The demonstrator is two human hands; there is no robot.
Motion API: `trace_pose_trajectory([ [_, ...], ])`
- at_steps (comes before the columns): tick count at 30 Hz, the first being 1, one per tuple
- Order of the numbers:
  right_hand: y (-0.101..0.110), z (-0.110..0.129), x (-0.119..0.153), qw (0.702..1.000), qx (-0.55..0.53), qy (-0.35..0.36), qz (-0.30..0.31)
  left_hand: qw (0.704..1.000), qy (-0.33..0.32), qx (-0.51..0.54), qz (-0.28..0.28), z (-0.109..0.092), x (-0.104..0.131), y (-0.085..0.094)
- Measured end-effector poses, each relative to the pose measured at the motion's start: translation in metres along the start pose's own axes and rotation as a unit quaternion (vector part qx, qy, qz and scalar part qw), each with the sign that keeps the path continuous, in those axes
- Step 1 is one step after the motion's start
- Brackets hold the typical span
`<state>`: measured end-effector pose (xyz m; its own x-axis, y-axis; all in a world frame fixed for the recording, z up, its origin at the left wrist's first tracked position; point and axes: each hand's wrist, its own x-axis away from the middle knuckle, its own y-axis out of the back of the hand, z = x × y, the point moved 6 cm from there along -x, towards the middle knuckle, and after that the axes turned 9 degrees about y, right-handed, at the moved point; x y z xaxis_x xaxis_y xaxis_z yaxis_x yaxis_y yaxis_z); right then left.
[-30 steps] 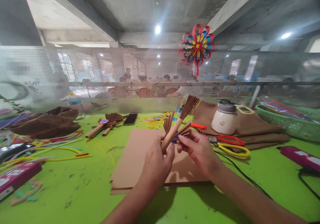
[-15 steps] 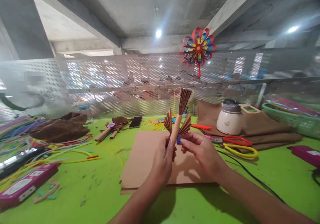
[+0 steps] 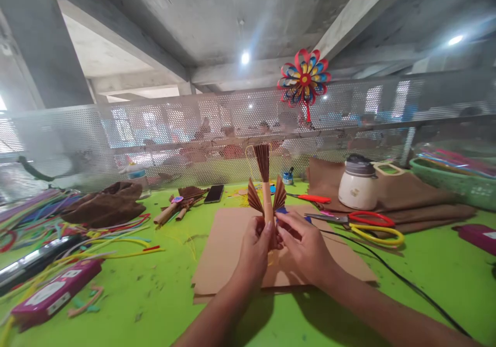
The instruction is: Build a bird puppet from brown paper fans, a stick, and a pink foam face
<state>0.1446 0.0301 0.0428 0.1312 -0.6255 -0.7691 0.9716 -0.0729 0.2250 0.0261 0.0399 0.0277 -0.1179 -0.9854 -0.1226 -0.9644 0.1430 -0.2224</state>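
Note:
A brown paper figure stands almost upright in front of me, made of a rolled tube with a pleated fan at its top and a pleated wing on either side. My left hand is closed around the lower part of the tube. Close by on the right, my right hand has thumb and fingers pinched together at the tube's lower end; what lies between the fingertips is mostly hidden. Something blue shows just beyond the right fingers. Beneath both hands lies a stack of brown cardboard sheets.
Scissors with red and yellow handles, a black cable and a white jar are to the right. Left are a phone, rolled paper pieces, brown cloth-like material and a purple box. A perforated screen stands behind.
The paper figure has turned from a rightward lean to nearly upright and sits slightly lower. My right fingers have moved down the tube. The view has shifted slightly.

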Motion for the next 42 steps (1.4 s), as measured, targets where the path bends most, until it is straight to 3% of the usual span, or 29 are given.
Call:
trace_pose_trajectory([
  [12, -0.007, 0.004, 0.003, 0.997, 0.065, 0.000, 0.037, 0.999, 0.027, 0.017, -0.016, 0.012, -0.003, 0.005],
  [23, -0.011, 0.003, 0.005, 0.997, 0.054, -0.028, 0.049, 0.999, 0.030, -0.003, -0.023, 0.014, -0.003, 0.006],
  [30, -0.010, 0.001, 0.004, 0.997, 0.050, -0.036, 0.040, 0.999, 0.025, 0.003, -0.026, 0.017, -0.007, 0.008],
  [37, -0.002, -0.011, 0.000, 0.997, 0.010, -0.079, 0.007, 0.999, 0.036, 0.031, 0.006, 0.009, -0.007, 0.004],
  [42, 0.000, -0.013, 0.000, 0.997, 0.047, -0.060, 0.011, 0.998, 0.035, 0.046, -0.006, 0.004, -0.010, 0.016],
])
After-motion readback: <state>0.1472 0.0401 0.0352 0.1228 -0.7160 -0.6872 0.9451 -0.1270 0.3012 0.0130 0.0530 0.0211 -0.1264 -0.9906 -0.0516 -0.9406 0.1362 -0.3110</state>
